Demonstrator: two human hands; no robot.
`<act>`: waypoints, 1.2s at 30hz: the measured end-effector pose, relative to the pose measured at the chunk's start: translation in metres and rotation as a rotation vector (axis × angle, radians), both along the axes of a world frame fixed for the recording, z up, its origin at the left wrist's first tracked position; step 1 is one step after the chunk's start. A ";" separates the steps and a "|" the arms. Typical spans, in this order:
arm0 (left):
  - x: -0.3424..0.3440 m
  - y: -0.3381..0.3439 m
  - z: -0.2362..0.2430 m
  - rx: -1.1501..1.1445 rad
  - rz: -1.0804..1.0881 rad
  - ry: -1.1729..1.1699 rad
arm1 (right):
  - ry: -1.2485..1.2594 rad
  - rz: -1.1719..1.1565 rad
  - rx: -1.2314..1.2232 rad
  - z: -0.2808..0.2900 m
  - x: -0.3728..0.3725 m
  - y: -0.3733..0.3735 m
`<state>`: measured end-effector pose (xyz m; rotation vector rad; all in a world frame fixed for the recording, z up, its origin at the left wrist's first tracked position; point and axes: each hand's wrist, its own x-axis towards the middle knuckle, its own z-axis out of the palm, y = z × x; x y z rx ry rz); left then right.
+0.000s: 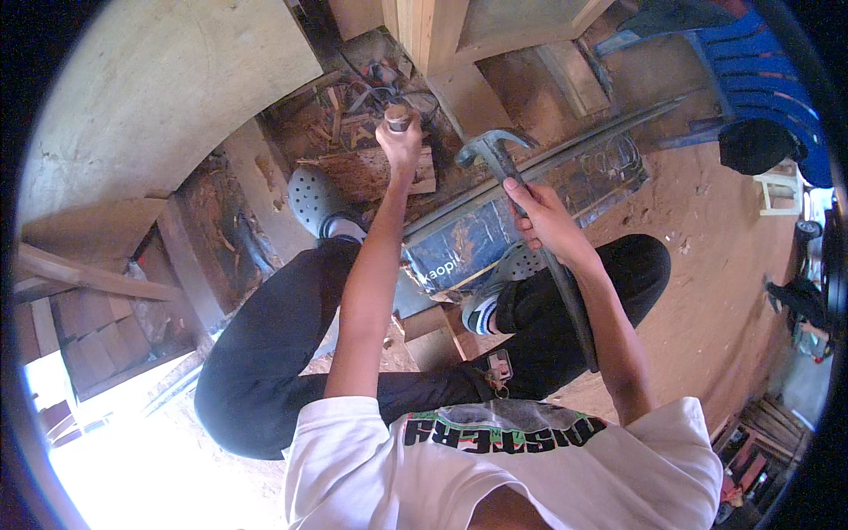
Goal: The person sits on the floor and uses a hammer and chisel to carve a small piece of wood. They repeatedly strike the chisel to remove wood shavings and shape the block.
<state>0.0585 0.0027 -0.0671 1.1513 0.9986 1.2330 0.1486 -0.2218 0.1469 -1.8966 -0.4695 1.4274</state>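
In my right hand (548, 221) is a claw hammer (501, 159), gripped partway along its dark handle, with the head raised up and to the left. The lower end of the handle runs down along my right forearm. My left hand (400, 150) is stretched forward, closed in a fist round a short handle with a rounded brown end (398, 116). What lies below that handle is hidden by the fist. Beneath my left hand lies a worn piece of wood (362, 177), with scraps and cables (380, 88) just beyond.
A dark, scuffed long box (477, 247) lies between my feet. A large pale board (159, 97) leans at the left. A wooden frame (433, 35) stands ahead. At the right are a blue plastic chair (760, 79) with a black item on it and a small pale stool (777, 193).
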 end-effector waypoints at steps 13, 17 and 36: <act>-0.001 -0.018 0.012 0.020 0.208 0.023 | -0.436 0.285 0.335 0.058 0.011 0.098; 0.006 -0.025 0.005 0.206 0.334 0.162 | -0.602 0.129 0.504 0.077 0.012 0.113; 0.000 -0.039 0.009 0.225 0.187 0.274 | -0.792 0.387 0.232 -0.006 -0.002 0.127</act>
